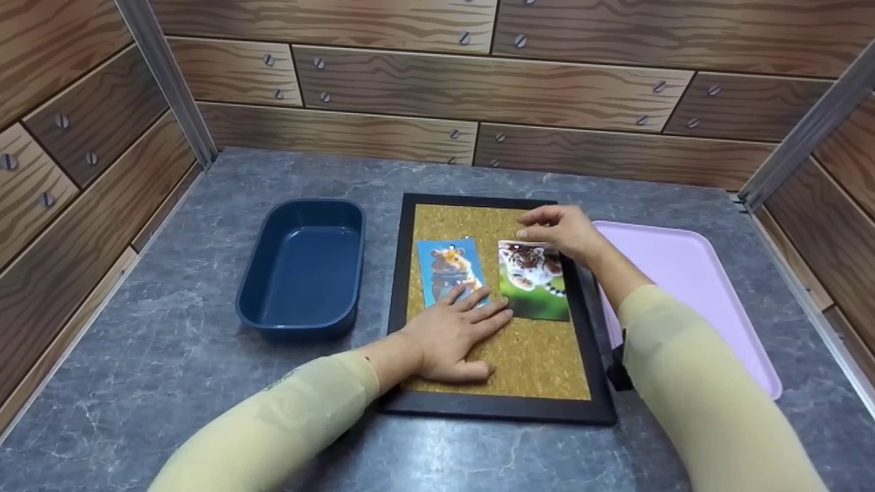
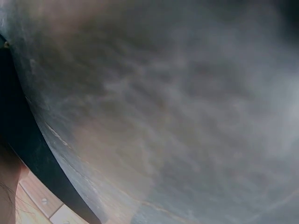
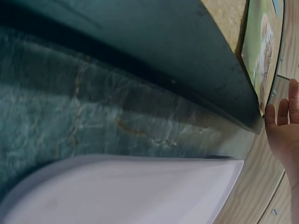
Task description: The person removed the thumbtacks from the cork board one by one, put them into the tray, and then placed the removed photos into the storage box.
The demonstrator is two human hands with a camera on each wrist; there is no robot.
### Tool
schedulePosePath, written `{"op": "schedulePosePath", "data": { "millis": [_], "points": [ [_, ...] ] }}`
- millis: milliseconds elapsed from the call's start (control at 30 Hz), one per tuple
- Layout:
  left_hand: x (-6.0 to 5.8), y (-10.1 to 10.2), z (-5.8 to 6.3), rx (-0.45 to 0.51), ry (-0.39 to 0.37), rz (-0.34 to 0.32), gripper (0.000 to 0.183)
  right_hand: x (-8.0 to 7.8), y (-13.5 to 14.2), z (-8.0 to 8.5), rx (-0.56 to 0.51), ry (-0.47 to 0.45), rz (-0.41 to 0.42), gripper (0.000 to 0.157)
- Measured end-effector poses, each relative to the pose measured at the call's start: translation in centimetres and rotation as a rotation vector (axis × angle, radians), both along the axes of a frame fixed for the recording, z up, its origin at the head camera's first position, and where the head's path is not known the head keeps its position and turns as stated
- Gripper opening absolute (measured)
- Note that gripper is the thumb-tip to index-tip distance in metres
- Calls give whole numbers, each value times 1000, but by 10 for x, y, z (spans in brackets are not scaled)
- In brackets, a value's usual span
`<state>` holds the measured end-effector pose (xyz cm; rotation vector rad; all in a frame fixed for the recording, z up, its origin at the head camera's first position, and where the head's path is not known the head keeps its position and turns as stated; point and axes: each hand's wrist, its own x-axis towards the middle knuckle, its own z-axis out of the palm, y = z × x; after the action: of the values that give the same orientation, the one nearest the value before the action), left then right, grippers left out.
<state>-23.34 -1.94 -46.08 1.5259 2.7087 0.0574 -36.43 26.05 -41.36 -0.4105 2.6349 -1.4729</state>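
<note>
A black-framed corkboard [image 1: 547,362] lies on the table with two photo cards on it. My left hand [image 1: 451,335] is spread flat over the board, its fingertips on the lower part of the hamster card [image 1: 451,263]. That card has a blue background and sits slightly tilted. To its right lies a tiger cub card [image 1: 536,294] with a green lower half. Just above this card's top edge is my right hand [image 1: 564,232], fingers loosely extended and nothing visible between them. A small pin shows at the top of each card. In the right wrist view the right hand [image 3: 282,133] appears beside the board's edge.
A deep blue rectangular tub [image 1: 301,273] stands left of the board. At the right, partly under my right forearm, lies a lilac tray [image 1: 683,273]. Wood-patterned walls [image 1: 410,82] enclose the grey marbled table [image 1: 171,328]. The left wrist view is mostly blurred tabletop.
</note>
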Motion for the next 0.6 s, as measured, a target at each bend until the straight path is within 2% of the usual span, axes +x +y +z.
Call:
{"op": "schedulePosePath", "data": {
  "millis": [233, 600],
  "points": [
    [1, -1, 0, 4, 16, 1, 89, 0, 0, -7, -5, -36, -12, 39],
    [0, 0, 0, 4, 13, 1, 88, -3, 1, -16, 68, -45, 8, 38]
  ]
}}
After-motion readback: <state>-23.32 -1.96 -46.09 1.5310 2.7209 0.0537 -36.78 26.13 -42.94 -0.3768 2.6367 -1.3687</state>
